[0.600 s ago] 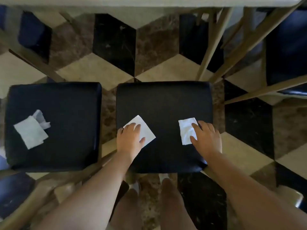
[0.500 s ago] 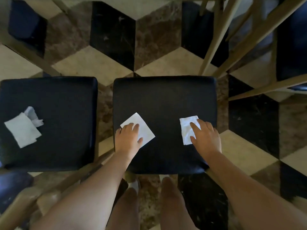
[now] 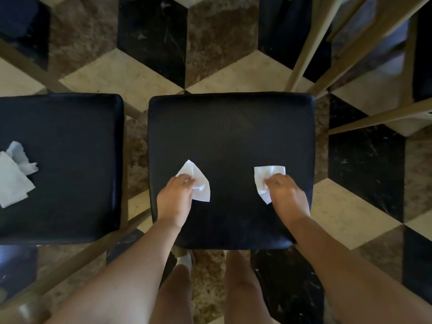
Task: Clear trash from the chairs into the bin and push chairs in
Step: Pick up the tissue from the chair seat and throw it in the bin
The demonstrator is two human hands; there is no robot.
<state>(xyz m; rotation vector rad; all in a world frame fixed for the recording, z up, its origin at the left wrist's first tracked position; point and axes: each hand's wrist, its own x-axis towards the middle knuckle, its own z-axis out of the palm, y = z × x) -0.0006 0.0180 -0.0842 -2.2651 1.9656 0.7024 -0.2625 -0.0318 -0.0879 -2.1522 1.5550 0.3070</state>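
Straight below me is a black padded chair seat (image 3: 231, 127). On its near half lie two white paper napkins. My left hand (image 3: 174, 198) pinches the left napkin (image 3: 198, 185), which buckles upward. My right hand (image 3: 285, 195) pinches the right napkin (image 3: 265, 181), which is crumpling under the fingers. A second black chair seat (image 3: 70, 160) stands to the left, and on it sit a flat white napkin (image 3: 11, 185) and a crumpled tissue (image 3: 19, 155) at the frame's left edge. No bin is in view.
The floor is a black, beige and brown cube-pattern tile (image 3: 131, 73). Wooden chair or table legs (image 3: 311, 43) slant at the upper right, with another dark seat (image 3: 423, 54) beyond. Wooden chair frame rails (image 3: 70, 270) run at lower left. My bare legs (image 3: 205, 288) stand behind the seat.
Both hands went from resting flat on the napkins to pinching them, and the papers now bunch up. The view has shifted closer over the middle seat.
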